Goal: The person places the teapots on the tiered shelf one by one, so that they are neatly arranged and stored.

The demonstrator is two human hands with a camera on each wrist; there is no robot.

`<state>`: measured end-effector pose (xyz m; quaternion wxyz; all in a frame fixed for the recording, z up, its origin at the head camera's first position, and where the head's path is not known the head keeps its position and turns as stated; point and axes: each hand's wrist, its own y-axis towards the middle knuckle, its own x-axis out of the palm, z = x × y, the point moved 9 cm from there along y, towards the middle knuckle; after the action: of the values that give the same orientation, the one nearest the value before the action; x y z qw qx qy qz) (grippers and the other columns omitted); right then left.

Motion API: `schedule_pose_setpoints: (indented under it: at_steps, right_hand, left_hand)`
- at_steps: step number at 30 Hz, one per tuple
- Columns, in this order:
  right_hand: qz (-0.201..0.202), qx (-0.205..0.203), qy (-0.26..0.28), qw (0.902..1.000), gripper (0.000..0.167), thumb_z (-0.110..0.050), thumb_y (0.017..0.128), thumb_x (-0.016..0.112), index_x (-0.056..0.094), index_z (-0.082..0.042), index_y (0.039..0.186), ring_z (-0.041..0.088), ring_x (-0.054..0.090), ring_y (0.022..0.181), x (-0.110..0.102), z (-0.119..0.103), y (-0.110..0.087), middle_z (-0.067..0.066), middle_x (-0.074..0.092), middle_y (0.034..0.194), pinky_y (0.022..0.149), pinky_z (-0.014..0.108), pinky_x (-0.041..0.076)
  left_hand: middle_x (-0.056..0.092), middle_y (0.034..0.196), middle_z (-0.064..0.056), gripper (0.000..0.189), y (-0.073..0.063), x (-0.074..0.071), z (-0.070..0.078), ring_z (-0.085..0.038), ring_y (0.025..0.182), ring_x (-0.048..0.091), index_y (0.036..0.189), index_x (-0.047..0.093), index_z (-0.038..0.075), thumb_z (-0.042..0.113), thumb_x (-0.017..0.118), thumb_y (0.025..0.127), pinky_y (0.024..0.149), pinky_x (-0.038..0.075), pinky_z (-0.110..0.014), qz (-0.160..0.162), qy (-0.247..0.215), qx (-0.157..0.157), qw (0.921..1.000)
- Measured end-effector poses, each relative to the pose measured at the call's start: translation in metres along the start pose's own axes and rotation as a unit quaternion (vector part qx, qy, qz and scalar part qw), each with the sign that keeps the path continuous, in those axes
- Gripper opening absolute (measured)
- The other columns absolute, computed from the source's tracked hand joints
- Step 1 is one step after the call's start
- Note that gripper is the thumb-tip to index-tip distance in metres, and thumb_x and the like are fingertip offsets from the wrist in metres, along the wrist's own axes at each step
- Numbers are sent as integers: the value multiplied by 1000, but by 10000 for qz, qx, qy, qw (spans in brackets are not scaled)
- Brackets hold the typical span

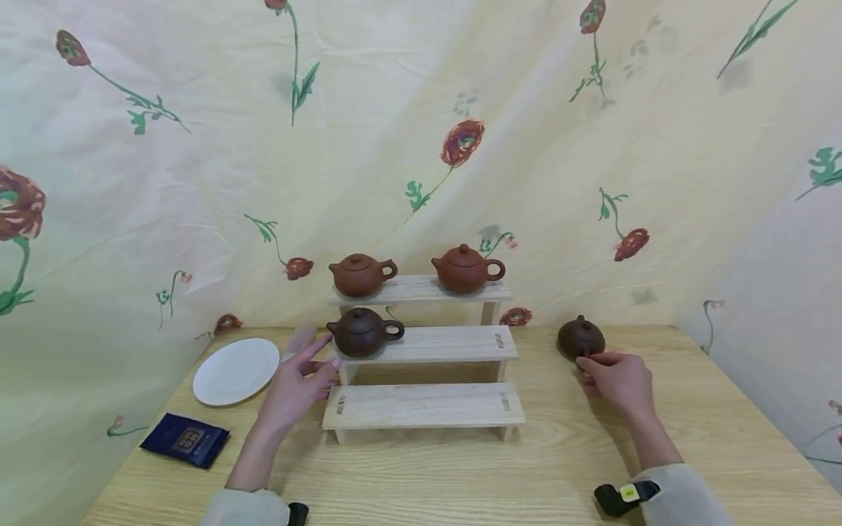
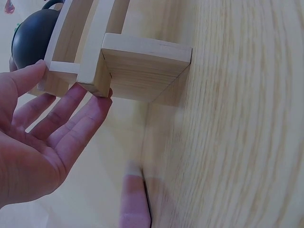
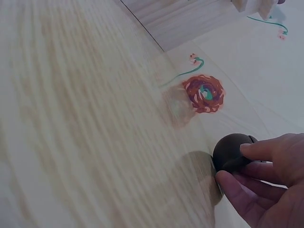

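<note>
At the right of the table, my right hand (image 1: 618, 380) pinches the handle side of a dark brown teapot (image 1: 580, 337). The right wrist view shows thumb and fingers close against this round dark teapot (image 3: 231, 151), low over the tabletop. My left hand (image 1: 294, 386) reaches to the left end of a three-step wooden shelf (image 1: 424, 406), fingers spread. In the left wrist view its fingertips (image 2: 105, 97) touch the wooden end pieces. Another dark teapot (image 1: 359, 333) stands on the middle step, spout towards that hand. Two reddish-brown teapots (image 1: 356, 275) (image 1: 463, 269) stand on the top step.
A white plate (image 1: 237, 371) lies on the table left of the shelf. In front of it rests a dark blue packet (image 1: 186, 440). A flowered cloth (image 1: 395, 146) hangs behind the wooden table (image 1: 421, 482).
</note>
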<state>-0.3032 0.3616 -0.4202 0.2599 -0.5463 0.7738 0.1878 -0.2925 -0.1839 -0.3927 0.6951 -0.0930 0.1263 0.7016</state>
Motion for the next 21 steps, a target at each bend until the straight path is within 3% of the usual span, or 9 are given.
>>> schedule_pose_setpoints:
  at_steps: [8,15,21]
  right_hand:
    - [237,-38,-194,9995,39,-22,101,69,72,13,118,11,74,63,-3,-1,-1,15,80,82,59,19,53]
    - [594,-50,-678,9959,40,-22,98,65,75,11,118,6,70,61,-13,4,2,8,79,74,73,27,49]
    - [490,-19,-467,9977,42,-24,102,67,72,13,121,8,73,62,-14,7,3,13,80,81,62,18,49]
  left_hand:
    - [74,117,-23,60,-1,0,2,-21,88,76,159,50,17,25,71,103,75,63,-32,18,-63,3,10000]
    - [74,118,-22,61,0,1,2,-19,88,76,159,50,18,26,71,103,76,63,-32,7,-58,-29,10000]
    - [73,121,-24,61,0,0,2,-23,92,77,160,49,16,26,70,104,76,63,-32,-18,-59,-3,10000]
